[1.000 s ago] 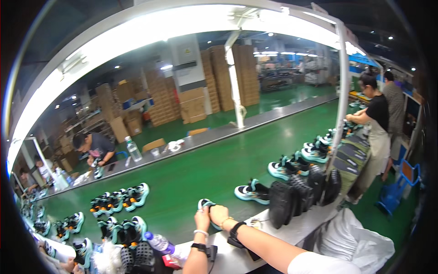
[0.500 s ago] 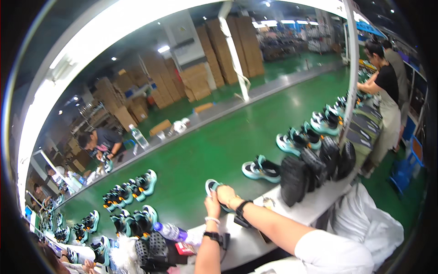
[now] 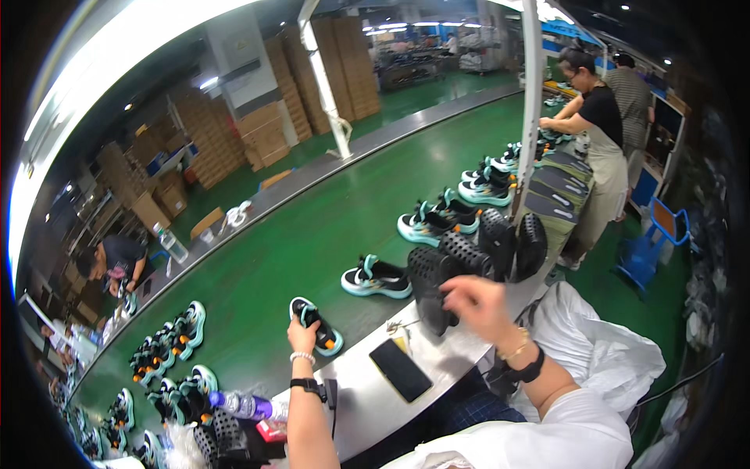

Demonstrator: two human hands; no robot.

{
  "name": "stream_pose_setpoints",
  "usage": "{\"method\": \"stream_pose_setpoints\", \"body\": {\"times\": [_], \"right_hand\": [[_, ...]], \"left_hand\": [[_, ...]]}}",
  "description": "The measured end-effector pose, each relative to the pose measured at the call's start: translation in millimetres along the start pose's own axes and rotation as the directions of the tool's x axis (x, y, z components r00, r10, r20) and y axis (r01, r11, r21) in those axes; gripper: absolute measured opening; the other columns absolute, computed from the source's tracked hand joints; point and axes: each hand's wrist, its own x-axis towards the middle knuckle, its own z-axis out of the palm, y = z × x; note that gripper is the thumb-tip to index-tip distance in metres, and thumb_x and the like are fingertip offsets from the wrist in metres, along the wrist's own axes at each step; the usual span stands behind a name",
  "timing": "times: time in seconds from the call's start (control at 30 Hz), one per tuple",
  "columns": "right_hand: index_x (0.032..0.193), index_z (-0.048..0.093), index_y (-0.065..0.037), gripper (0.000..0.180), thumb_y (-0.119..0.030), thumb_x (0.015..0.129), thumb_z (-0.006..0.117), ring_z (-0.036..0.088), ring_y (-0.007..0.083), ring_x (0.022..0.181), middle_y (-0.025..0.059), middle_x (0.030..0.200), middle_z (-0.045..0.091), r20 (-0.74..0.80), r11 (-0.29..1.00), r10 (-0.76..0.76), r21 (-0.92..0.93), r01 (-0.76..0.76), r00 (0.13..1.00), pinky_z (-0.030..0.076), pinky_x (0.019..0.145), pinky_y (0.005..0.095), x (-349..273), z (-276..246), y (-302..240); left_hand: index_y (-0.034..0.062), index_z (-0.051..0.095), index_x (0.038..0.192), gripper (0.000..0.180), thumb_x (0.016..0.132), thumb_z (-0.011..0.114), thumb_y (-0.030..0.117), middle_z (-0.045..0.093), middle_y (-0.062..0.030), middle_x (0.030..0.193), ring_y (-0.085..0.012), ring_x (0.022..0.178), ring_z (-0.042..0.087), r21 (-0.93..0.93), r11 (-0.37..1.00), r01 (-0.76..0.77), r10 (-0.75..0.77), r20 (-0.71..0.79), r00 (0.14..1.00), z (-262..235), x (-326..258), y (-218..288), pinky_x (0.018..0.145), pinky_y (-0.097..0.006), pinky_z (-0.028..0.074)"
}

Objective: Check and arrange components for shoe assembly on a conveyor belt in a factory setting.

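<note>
My left hand (image 3: 301,338) is closed on the side of a black and mint-green sneaker (image 3: 310,314) with an orange heel patch, which rests on the green work surface near its front edge. Loosely bent and a little blurred, my right hand (image 3: 478,306) is raised with nothing visible in it. It overlaps in view the lower part of a black, dimpled, shoe-shaped piece (image 3: 428,270); whether they touch I cannot tell. Just left of that piece sits another mint-soled sneaker (image 3: 376,279). A dark phone (image 3: 400,369) lies on the white ledge between my arms.
Sneaker rows (image 3: 190,328) stand at left, with more sneakers (image 3: 437,221) at right. A purple-labelled bottle (image 3: 246,405) and red box (image 3: 271,431) lie by my left forearm. White sheeting (image 3: 586,336) hangs at right. Co-workers (image 3: 601,125) stand beyond; a clear bottle (image 3: 169,242) is across the table.
My hands were together at one sneaker; now my right hand has come off it and moved right, toward the black pieces. My left hand keeps the sneaker. The view has shifted right.
</note>
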Motion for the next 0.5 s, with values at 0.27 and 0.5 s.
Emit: {"method": "stream_pose_setpoints", "body": {"times": [0.27, 0.5], "right_hand": [[0.128, 0.05, 0.002, 0.049, -0.029, 0.091, 0.062, 0.051, 0.0376, 0.119, 0.0222, 0.124, 0.057, -0.61, 0.724, 0.029, -0.533, -0.437, 0.792, 0.04, 0.101, 0.0451, -0.6, -113.7, 168.5], [0.132, 0.044, 0.0, 0.061, -0.032, 0.086, 0.067, 0.043, 0.0433, 0.129, 0.0254, 0.14, 0.046, -0.592, 0.529, 0.072, -0.66, -0.534, 0.803, 0.038, 0.106, 0.0468, 2.0, -99.3, 185.1]], "left_hand": [[-0.0029, 0.061, 0.116, 0.062, 0.066, 0.084, 0.025, 0.067, -0.0256, 0.107, -0.0394, 0.1, 0.065, 0.0, 0.999, -0.047, 0.047, -0.044, 0.998, -5.7, 12.1, -5.1, 0.09, -0.042, 0.05], [-0.0008, 0.055, 0.124, 0.071, 0.06, 0.084, 0.007, 0.065, -0.0218, 0.115, -0.0348, 0.107, 0.064, 0.004, 1.0, 0.0, -0.001, 0.132, 0.991, -4.4, 26.3, -31.0, 0.095, -0.04, 0.049]]}}
